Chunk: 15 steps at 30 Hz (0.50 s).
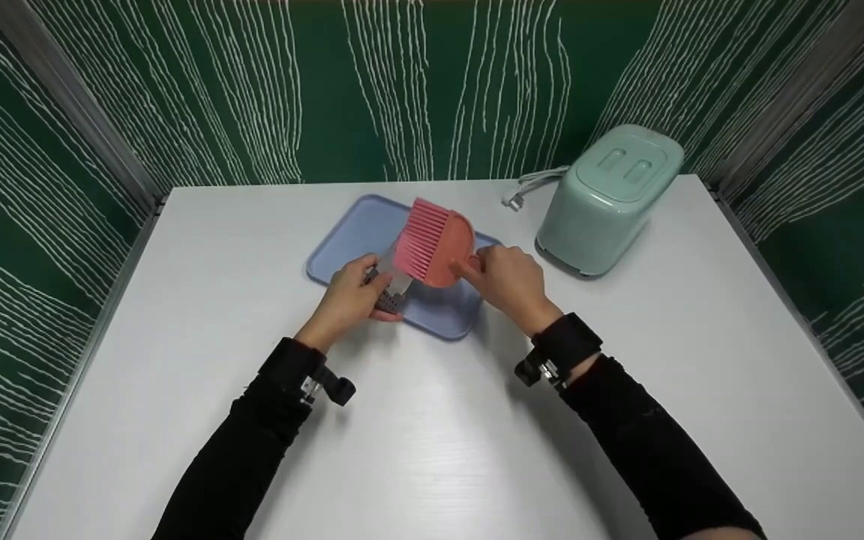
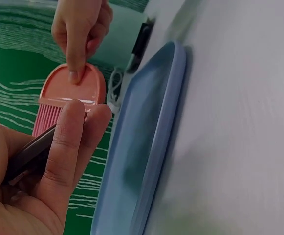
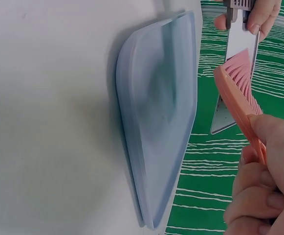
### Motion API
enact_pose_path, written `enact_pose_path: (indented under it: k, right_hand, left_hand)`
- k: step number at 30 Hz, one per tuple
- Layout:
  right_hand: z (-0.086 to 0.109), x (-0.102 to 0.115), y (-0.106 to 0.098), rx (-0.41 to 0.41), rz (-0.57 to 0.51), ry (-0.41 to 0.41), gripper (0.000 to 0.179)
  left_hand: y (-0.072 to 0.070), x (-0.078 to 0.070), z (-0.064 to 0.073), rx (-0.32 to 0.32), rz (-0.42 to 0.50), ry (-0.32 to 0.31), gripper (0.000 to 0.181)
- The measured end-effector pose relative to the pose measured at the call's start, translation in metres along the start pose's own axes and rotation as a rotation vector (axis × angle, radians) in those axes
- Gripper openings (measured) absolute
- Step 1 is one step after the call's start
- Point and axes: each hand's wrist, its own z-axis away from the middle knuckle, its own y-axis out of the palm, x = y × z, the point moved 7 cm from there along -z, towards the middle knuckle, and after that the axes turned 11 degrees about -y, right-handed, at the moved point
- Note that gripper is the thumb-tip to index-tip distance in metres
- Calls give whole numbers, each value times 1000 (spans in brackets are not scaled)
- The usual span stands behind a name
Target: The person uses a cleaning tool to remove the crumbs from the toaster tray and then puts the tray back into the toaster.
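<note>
In the head view my left hand (image 1: 349,291) grips a thin metal crumb tray (image 3: 236,39) by its grey slotted end. The right wrist view shows its long flat plate slanting down, with fingers on one face. My right hand (image 1: 511,276) pinches a coral-orange brush (image 1: 453,251) between thumb and fingers at its rounded handle. Its pink bristles (image 3: 240,66) lie against the flat face of the crumb tray, bent where they meet it. Both things are held up over a blue tray (image 1: 357,221), whose rim shows in both wrist views.
A mint-green toaster (image 1: 604,206) stands at the back right of the white table (image 1: 417,450). Its white cord ends in a plug (image 1: 513,201) lying behind the blue tray. Green walls (image 1: 477,90) with white streaks enclose the back and sides.
</note>
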Motion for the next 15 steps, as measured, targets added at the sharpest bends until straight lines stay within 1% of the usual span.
enact_pose_path:
  k: [2, 6, 8, 10, 12, 15]
  right_hand:
    - [-1, -1, 0, -6, 5, 0, 63]
    - [-1, -4, 1, -9, 14, 13, 64]
    - [-1, -5, 1, -7, 15, 24, 64]
    - [-1, -6, 1, -7, 11, 32, 63]
    - [-1, -6, 1, -9, 4, 37, 62]
    - [-1, -6, 1, -10, -3, 47, 61]
  left_hand:
    - [0, 0, -2, -3, 8, 6, 10]
    - [-2, 1, -3, -9, 7, 28, 13]
    - [-4, 1, -4, -19, -5, 37, 21]
    - [-6, 3, -5, -35, -10, 37, 35]
    - [-8, 4, -6, -50, -9, 35, 44]
    - [-10, 6, -8, -60, 13, 38, 43]
